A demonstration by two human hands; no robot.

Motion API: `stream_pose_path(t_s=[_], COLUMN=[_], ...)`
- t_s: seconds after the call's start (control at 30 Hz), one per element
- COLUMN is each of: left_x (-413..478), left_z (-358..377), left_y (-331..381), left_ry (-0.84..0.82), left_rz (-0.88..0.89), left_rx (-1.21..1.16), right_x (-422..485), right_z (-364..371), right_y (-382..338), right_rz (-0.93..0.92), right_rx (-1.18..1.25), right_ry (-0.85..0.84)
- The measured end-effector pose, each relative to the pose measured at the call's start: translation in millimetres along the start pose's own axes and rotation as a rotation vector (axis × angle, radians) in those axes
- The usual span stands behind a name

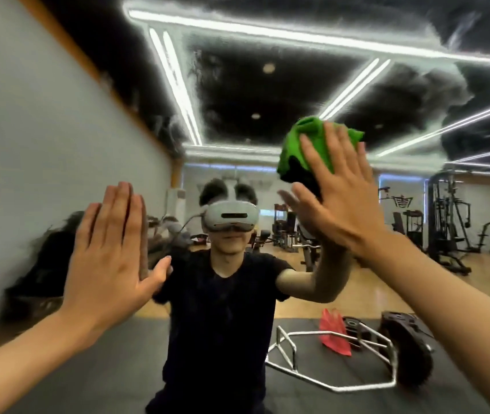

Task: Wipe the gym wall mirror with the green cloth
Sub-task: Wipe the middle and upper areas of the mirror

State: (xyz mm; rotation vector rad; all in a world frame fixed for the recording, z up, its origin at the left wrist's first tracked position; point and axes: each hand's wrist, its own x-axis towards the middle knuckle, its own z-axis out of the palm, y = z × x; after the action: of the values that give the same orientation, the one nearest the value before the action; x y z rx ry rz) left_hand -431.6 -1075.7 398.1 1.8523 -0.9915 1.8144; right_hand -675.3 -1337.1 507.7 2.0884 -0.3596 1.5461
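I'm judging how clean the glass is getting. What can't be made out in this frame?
- Head view: part of the green cloth is hidden under the flat right hand; its folds cannot be told.
- Head view: where the mirror ends cannot be told, and its smeared upper patches could be dirt or blur.
- Head view: dark shapes beside the left hand are too blurred to name.

Mirror (pixel 237 100) glass: open between the hands and above left hand (pixel 109 258) | Obstacles: left hand flat on glass, lower left; right hand (pixel 336 201) pressing green cloth (pixel 300 144), upper right.
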Motion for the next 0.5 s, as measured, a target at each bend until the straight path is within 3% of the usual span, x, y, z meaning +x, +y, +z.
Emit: stream_pose_path(t_s=[0.13,0.23,0.5], left_x=[2,2,0], left_z=[0,0,1], left_y=[4,3,-3], left_ry=[-0.003,-0.003,0.010], left_rz=[-0.013,-0.014,-0.012], left_rx=[0.012,0.026,-0.005], right_x=[-8,15,102], right_z=[-20,-17,13], right_y=[63,29,-200], right_rz=[0.361,0.518,0.018], right_rx=[0.024,0.046,0.133], right_ry=[0.017,0.034,0.032])
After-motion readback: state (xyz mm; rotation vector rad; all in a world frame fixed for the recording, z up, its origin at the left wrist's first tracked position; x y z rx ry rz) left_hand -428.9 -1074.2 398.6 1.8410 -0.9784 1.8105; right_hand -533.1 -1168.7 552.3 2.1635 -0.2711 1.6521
